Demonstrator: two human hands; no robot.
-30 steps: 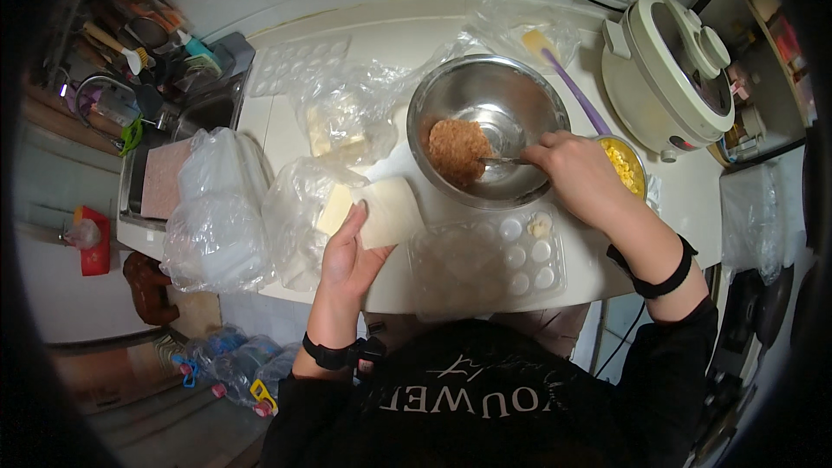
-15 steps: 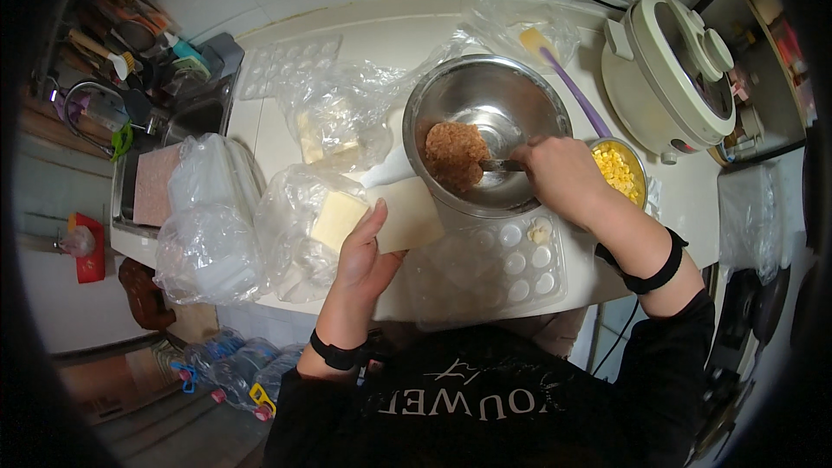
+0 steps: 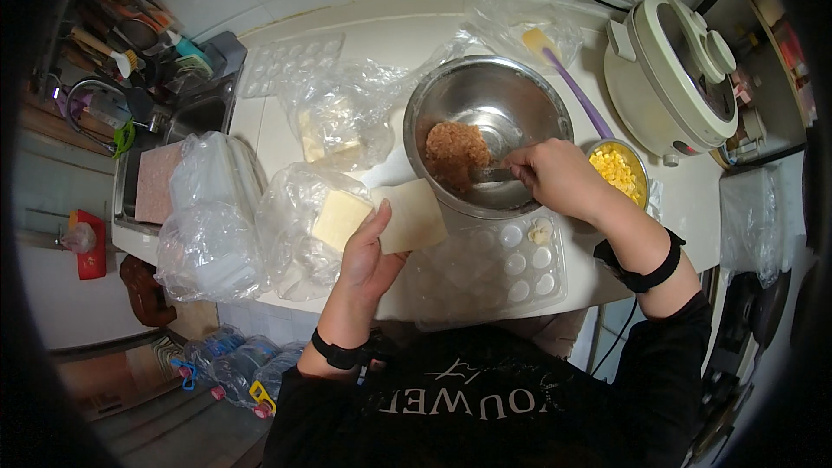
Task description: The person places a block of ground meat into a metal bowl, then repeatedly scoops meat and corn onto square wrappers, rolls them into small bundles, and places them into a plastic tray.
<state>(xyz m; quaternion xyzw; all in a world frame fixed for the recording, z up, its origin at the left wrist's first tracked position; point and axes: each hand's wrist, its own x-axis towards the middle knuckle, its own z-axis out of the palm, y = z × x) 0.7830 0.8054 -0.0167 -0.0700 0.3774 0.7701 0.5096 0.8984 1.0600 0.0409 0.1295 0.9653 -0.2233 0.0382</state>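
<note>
My left hand point(image 3: 371, 253) holds a square pale wonton wrapper point(image 3: 414, 215), thumb on top and fingers beneath. Just left of it, a stack of the same wrappers point(image 3: 341, 218) lies partly in a clear plastic bag point(image 3: 290, 199). My right hand point(image 3: 559, 175) reaches over the rim of a steel mixing bowl point(image 3: 530, 95). Its fingers are closed on a flat metal utensil point(image 3: 490, 175); the far end is down at the brownish minced filling point(image 3: 457, 152), so its kind cannot be made out. The filling is heaped on the bowl's left side.
A clear compartment tray point(image 3: 485, 273) in front of the bowl holds one small dumpling point(image 3: 540, 231). A bowl of corn kernels point(image 3: 614, 172), a purple-handled spatula point(image 3: 575, 90) and a cream cooker point(image 3: 663, 87) stand right. More bagged wrappers point(image 3: 334, 134) and the sink point(image 3: 186, 121) are left.
The right hand and utensil have shifted slightly, with the utensil's visible part now lower and nearer the filling's lower edge. The wrapper in the left hand has barely moved.
</note>
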